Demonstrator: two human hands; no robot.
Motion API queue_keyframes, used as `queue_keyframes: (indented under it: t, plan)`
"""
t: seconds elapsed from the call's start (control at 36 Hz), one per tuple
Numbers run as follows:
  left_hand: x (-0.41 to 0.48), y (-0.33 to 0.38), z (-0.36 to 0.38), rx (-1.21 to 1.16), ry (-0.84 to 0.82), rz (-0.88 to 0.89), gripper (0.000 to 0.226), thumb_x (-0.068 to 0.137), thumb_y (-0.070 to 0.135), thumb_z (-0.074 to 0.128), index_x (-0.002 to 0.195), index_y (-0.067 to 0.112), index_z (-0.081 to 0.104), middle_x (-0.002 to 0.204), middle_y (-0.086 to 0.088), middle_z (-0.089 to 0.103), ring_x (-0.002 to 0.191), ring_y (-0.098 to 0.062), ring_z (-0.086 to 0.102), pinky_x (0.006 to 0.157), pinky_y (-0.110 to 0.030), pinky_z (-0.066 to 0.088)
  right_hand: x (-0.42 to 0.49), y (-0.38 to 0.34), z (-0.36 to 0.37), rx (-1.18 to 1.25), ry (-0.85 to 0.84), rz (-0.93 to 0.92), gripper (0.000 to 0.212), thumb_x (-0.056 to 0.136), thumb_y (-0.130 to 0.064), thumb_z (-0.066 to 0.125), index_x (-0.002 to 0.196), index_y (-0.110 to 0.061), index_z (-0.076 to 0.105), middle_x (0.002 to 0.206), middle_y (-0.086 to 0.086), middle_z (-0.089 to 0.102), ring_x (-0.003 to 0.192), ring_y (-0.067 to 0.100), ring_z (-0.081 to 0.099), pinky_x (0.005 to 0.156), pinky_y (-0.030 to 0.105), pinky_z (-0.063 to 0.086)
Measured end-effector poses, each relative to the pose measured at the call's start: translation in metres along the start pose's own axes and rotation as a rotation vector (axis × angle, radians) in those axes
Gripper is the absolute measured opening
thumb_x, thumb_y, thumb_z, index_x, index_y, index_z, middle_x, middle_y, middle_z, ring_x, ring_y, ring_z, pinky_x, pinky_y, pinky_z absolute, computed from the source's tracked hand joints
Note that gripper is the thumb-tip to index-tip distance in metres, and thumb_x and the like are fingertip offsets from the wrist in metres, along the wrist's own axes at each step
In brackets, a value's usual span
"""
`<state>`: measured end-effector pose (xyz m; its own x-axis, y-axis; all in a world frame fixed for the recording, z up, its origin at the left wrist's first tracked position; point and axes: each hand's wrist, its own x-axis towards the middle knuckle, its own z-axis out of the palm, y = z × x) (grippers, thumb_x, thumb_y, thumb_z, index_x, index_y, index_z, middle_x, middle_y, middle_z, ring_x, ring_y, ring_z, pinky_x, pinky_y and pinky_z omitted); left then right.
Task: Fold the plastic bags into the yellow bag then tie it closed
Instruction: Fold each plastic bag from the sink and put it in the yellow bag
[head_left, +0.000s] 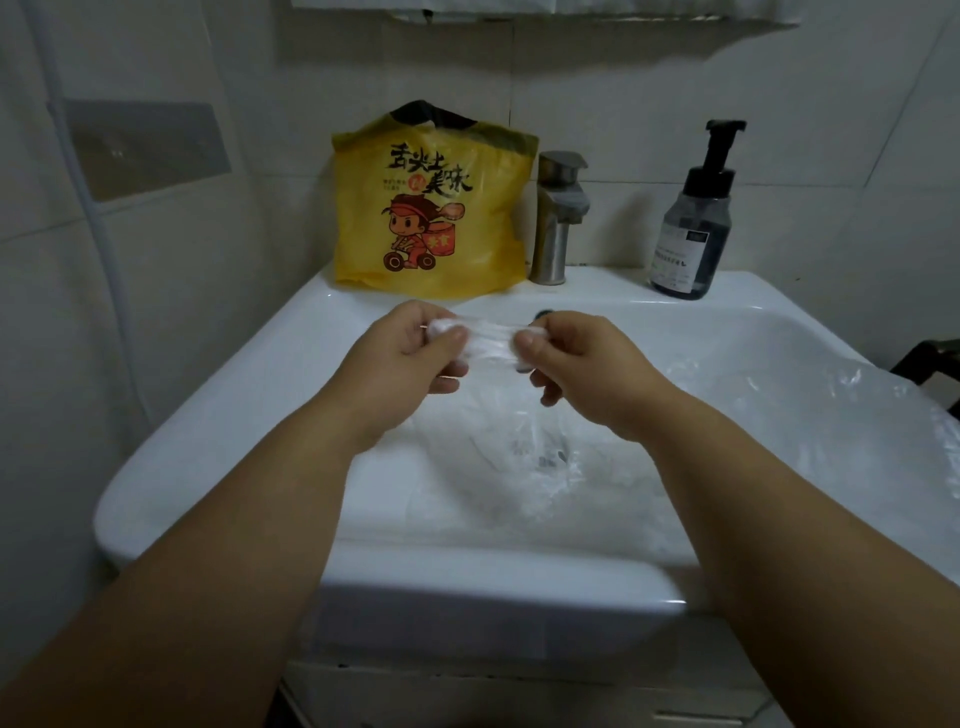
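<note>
Left hand (415, 345) pinches one bunched end of a clear plastic bag (491, 340), thumb over curled fingers; right hand (576, 358) pinches the other end the same way; the film is pulled taut between them, above the far part of the basin; likely held so to flatten it into a strip for folding; the rest of the bag hangs below the hands into the bowl.

More clear plastic (831, 395) lies over the right rim of the white sink (218, 415); cannot tell if it is a separate bag or one piece with the hanging film; against white porcelain its edges nearly vanish; how many bags wait here is unclear.

Yellow bag (431, 208) stands upright on the far ledge, left of the faucet (558, 218), leaning on the tiled wall, well apart from the hands; mouth up, not tied; probably parked there within reach to take the folded bags; something dark (431, 111) shows at its top, handle or contents, cannot say which; what it holds inside is hidden.

Pump soap bottle (693, 218) sits on the ledge right of the faucet; label too small to read.

The drain is blurred behind the film; a dark object (930, 358) is cut off at the right edge, unidentified.
</note>
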<state>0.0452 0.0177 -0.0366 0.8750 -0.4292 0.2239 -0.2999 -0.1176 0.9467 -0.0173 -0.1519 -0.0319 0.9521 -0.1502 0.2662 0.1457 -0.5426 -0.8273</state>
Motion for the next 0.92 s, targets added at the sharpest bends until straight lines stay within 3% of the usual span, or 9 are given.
queue_keyframes:
  t: [0.08, 0.25, 0.31, 0.39, 0.47, 0.61, 0.72, 0.81, 0.92]
  plan:
    - [0.002, 0.004, 0.0, -0.217, 0.03, -0.059, 0.007, 0.095, 0.016, 0.057, 0.1, 0.012, 0.058, 0.081, -0.003, 0.06, 0.064, -0.003, 0.061, 0.062, -0.018, 0.054, 0.0, -0.003, -0.002, 0.193, -0.026, 0.043, 0.018, 0.096, -0.017, 0.056, 0.096, -0.001, 0.065, 0.076, 0.005, 0.062, 0.057, 0.007, 0.053, 0.055, 0.017, 0.049]
    - [0.007, 0.008, -0.003, -0.526, 0.162, -0.088, 0.017, 0.085, 0.025, 0.066, 0.094, 0.01, 0.062, 0.072, 0.004, 0.06, 0.067, -0.004, 0.057, 0.062, -0.015, 0.051, -0.004, -0.01, 0.001, 0.425, -0.123, 0.108, 0.012, 0.094, -0.011, 0.056, 0.088, -0.007, 0.066, 0.076, 0.007, 0.06, 0.061, 0.01, 0.053, 0.06, 0.018, 0.051]
    - [0.008, 0.008, -0.003, -0.594, 0.11, -0.083, 0.043, 0.074, 0.044, 0.069, 0.103, 0.013, 0.062, 0.085, 0.004, 0.068, 0.084, -0.009, 0.063, 0.068, -0.019, 0.052, -0.004, -0.012, 0.008, 0.486, -0.099, 0.12, 0.014, 0.095, -0.011, 0.055, 0.086, -0.005, 0.065, 0.074, 0.008, 0.058, 0.061, 0.011, 0.051, 0.058, 0.018, 0.05]
    - [0.005, 0.006, 0.002, -0.522, -0.122, -0.165, 0.097, 0.038, 0.077, 0.073, 0.116, 0.021, 0.059, 0.111, 0.0, 0.071, 0.106, -0.017, 0.067, 0.08, -0.028, 0.056, -0.002, -0.012, 0.018, 0.555, -0.074, 0.154, 0.018, 0.096, -0.011, 0.053, 0.088, 0.001, 0.063, 0.072, 0.01, 0.055, 0.06, 0.013, 0.048, 0.056, 0.019, 0.048]
    - [-0.001, 0.002, 0.014, -0.186, -0.299, -0.178, 0.07, 0.06, 0.071, 0.063, 0.109, 0.022, 0.065, 0.105, 0.001, 0.072, 0.106, -0.018, 0.066, 0.083, -0.029, 0.053, -0.003, -0.012, 0.025, 0.538, -0.125, 0.141, 0.021, 0.097, -0.009, 0.051, 0.087, 0.005, 0.063, 0.075, 0.016, 0.055, 0.065, 0.021, 0.049, 0.054, 0.022, 0.046]
    - [0.001, 0.002, 0.022, -0.146, -0.156, -0.218, 0.04, 0.098, 0.05, 0.042, 0.101, 0.02, 0.069, 0.101, -0.006, 0.071, 0.101, -0.023, 0.067, 0.09, -0.038, 0.055, -0.004, -0.013, 0.03, 0.537, -0.182, 0.124, 0.019, 0.097, -0.006, 0.05, 0.088, -0.006, 0.066, 0.06, 0.0, 0.06, 0.053, 0.007, 0.056, 0.053, 0.019, 0.047]
    - [0.004, 0.006, 0.015, -0.287, -0.091, -0.196, 0.041, 0.103, 0.043, 0.031, 0.102, 0.025, 0.068, 0.106, -0.005, 0.07, 0.099, -0.021, 0.064, 0.088, -0.034, 0.052, -0.003, -0.016, 0.026, 0.537, -0.15, 0.164, 0.021, 0.094, -0.007, 0.056, 0.101, 0.011, 0.063, 0.069, 0.009, 0.055, 0.055, 0.011, 0.049, 0.054, 0.019, 0.048]
    - [0.006, 0.007, 0.01, -0.342, -0.041, -0.186, 0.041, 0.103, 0.043, 0.033, 0.099, 0.022, 0.068, 0.105, -0.006, 0.071, 0.097, -0.018, 0.065, 0.08, -0.028, 0.051, -0.002, -0.016, 0.02, 0.561, -0.153, 0.196, 0.019, 0.093, -0.006, 0.056, 0.101, 0.011, 0.062, 0.072, 0.011, 0.055, 0.055, 0.01, 0.049, 0.053, 0.017, 0.048]
    - [0.005, 0.003, 0.006, -0.238, 0.078, -0.154, 0.035, 0.097, 0.044, 0.049, 0.089, 0.014, 0.065, 0.071, 0.0, 0.059, 0.066, -0.009, 0.056, 0.06, -0.022, 0.047, -0.003, -0.015, 0.014, 0.561, -0.181, 0.234, 0.014, 0.093, -0.006, 0.056, 0.097, 0.005, 0.064, 0.07, 0.009, 0.057, 0.055, 0.01, 0.049, 0.053, 0.017, 0.048]
